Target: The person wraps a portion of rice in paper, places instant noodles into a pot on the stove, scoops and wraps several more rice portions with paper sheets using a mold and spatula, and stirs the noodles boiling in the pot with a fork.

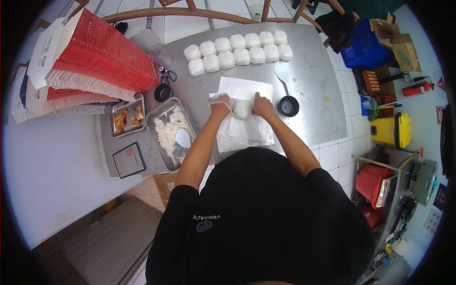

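Note:
A white rounded bundle [242, 109] lies on sheets of white paper [244, 130] at the table's front edge. My left hand [220, 105], in a clear plastic glove, is at the bundle's left side with its fingers bent; what they hold, if anything, is too small to tell. On the right side my right hand [261, 105] is closed at the paper's edge, its grip hidden. Two rows of white wrapped bundles [241, 56] stand behind the paper. To the left a metal tray [188, 116] contains white rice [167, 130] and a white paddle [183, 138].
A black cup [288, 106] with a white spatula [281, 73] rests right of the paper. Tall stacks of red and white boxes [102, 52] rise at the left. Scissors [167, 74], a black bowl [163, 92] and a smaller food tray [127, 117] sit near them.

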